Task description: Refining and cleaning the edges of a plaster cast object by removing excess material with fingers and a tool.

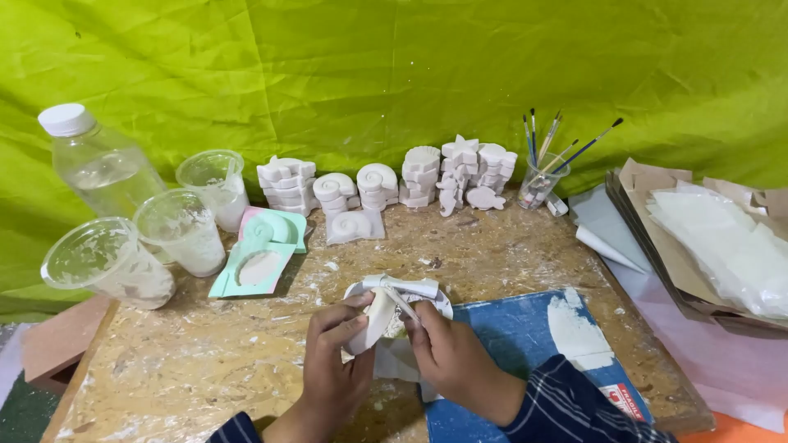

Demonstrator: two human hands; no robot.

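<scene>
- The left hand (335, 344) cups a white plaster cast (376, 318) from below, its fingers (338, 321) curled and pressed against the cast's outer face, so that the piece is steadied just above the bench (205, 361).
- The right hand (447, 353) works at a thin white flexible mould (402, 289), thumb and forefinger pinching its rim; the mould appears to be peeled back from the cast, which would explain its bent, ribbon-like edge.
- Cast and mould sit at the centre of the view, held over the near edge of the bench beside a blue sheet (509, 336) smeared with white plaster.
- A pale green mould tray (258, 262) lies flat to the left with its cavity facing up; a pink one shows beneath its far end.
- Finished casts (386, 184) (shells, stars, fish) stand stacked in a row along the far edge against the green cloth (394, 74), well apart from the working area, probably to keep them out of the way.
- Three plaster-streaked plastic cups (180, 230) and a capped water bottle (94, 160) are grouped at the far left.
- Brushes (550, 152) stand bristles-up in a small clear cup at the right end of the row.
- Brown paper and plastic sheets (706, 238) are piled off the bench to the right.
</scene>
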